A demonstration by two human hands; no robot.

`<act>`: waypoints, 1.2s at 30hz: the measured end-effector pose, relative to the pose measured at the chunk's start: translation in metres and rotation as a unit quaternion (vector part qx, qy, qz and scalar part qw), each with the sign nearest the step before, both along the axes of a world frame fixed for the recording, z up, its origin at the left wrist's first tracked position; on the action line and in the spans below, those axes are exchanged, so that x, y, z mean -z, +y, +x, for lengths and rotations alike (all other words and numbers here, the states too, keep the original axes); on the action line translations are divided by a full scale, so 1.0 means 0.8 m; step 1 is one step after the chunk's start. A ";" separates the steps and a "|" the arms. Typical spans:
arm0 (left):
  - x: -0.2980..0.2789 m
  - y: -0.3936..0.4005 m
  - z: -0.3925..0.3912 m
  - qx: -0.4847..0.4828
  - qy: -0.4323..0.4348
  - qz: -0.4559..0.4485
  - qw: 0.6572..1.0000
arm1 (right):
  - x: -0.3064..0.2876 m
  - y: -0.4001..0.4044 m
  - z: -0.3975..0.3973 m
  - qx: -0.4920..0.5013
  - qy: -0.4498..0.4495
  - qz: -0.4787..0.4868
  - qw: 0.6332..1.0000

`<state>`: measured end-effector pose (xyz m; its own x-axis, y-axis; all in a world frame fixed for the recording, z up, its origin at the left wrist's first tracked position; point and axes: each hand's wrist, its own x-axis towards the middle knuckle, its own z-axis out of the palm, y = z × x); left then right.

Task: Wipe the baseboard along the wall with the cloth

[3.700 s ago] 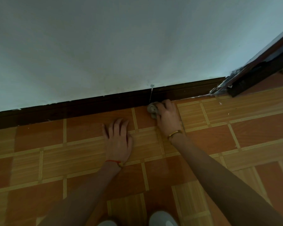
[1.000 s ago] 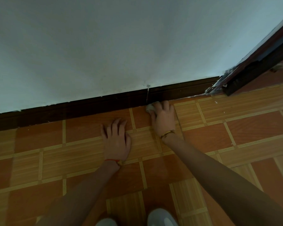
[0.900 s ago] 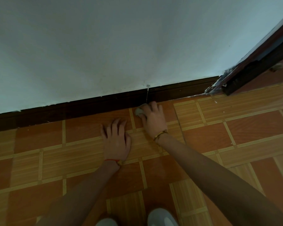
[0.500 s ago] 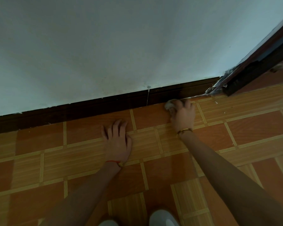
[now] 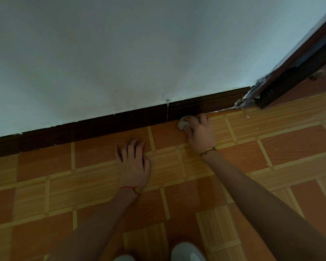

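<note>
The right hand [image 5: 200, 133] curls its fingers [image 5: 202, 117] around a small crumpled grey cloth [image 5: 183, 124], pressed at the foot of the dark brown wooden baseboard [image 5: 120, 122]. Well short of the baseboard, the left hand [image 5: 133, 163] lies flat, fingers spread, on the orange tiled floor [image 5: 290, 144].

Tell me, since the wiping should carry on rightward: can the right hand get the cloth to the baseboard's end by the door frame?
Probably yes. The right hand holds the cloth against the baseboard, and nothing lies on the floor between it and the door frame.

The right hand [image 5: 200, 132] covers most of the cloth [image 5: 183, 124], perhaps touching the baseboard [image 5: 120, 125].
</note>
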<state>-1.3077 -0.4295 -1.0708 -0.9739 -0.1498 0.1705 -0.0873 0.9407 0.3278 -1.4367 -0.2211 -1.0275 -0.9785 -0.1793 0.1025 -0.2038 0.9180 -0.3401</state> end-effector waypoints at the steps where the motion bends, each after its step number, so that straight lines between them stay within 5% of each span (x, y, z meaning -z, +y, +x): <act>1: 0.000 -0.001 0.000 -0.001 0.002 -0.002 1.000 | 0.000 0.013 -0.006 0.018 0.003 0.014 1.000; 12: 0.000 0.000 0.001 -0.005 -0.002 -0.009 1.000 | 0.003 0.071 -0.030 0.199 -0.019 0.081 0.976; 23: 0.000 0.001 0.000 -0.007 0.006 -0.008 1.000 | -0.003 -0.016 0.013 -0.035 -0.012 0.015 0.999; 33: 0.003 0.001 0.000 -0.008 0.005 -0.014 1.000 | -0.013 0.095 -0.042 0.233 -0.053 0.065 0.969; 36: 0.003 0.001 0.000 -0.010 0.006 -0.013 1.000 | -0.012 0.088 -0.042 0.235 -0.054 0.058 0.969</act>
<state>-1.3076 -0.4286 -1.0729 -0.9688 -0.1636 0.1863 -0.1016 0.9473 0.3037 -1.4703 -0.1510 -1.0177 -0.9584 0.2855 0.0009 0.2779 0.9337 -0.2260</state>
